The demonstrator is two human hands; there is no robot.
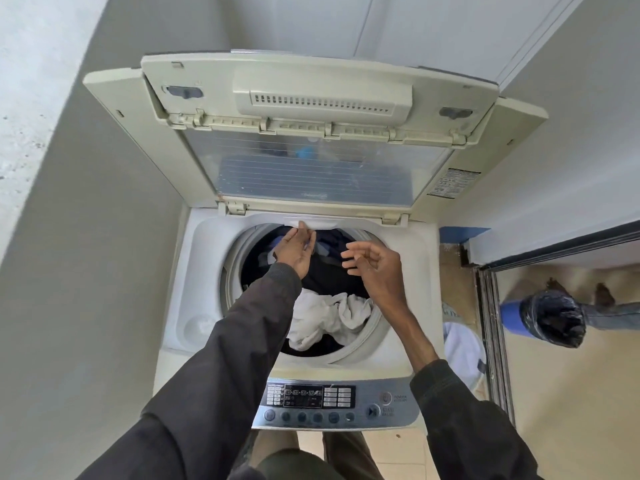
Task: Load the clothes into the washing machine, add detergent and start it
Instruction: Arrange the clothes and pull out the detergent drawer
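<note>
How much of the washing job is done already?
Clothes are already in the drum, and the lid stands open. Right now the left hand touches the white flap at the drum's back edge; the right hand hovers empty. No detergent shows yet, and the start button is untouched.

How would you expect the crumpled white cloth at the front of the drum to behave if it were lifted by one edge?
The white cloth lies in deep soft folds, so it would probably hang limp rather than keep its shape. It looks thin, so likely light. It overlaps the dark clothes, so it might drag one along.
</note>
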